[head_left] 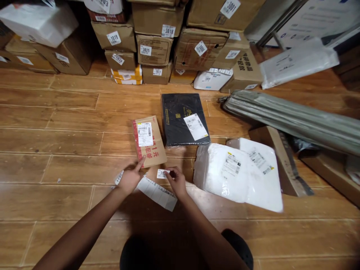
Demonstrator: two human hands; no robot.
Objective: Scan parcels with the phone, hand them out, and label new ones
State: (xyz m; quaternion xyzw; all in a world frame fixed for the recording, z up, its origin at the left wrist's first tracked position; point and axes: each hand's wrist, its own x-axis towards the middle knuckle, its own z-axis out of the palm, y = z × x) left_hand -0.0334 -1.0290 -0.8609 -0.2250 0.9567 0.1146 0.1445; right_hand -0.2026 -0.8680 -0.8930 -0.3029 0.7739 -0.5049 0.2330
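On the wooden floor lies a flat brown parcel [158,150] with red print and a white shipping label. My left hand [129,179] rests at its lower left corner, index finger extended onto the cardboard; a strip of labels [157,193] passes beneath this hand and trails to the right. Between the pinched thumb and finger of my right hand [176,180] is a small white number sticker [161,174], just below the parcel's bottom edge. Another sticker [119,177] shows partly behind my left hand. A black box [180,107] in clear wrap sits behind and to the right of the parcel.
White wrapped packages [239,187] lie to the right, beside an open brown carton [274,157]. A long grey wrapped bundle [295,116] crosses the right side. Stacked numbered boxes [154,22] line the back. My dark shoes are at the bottom.
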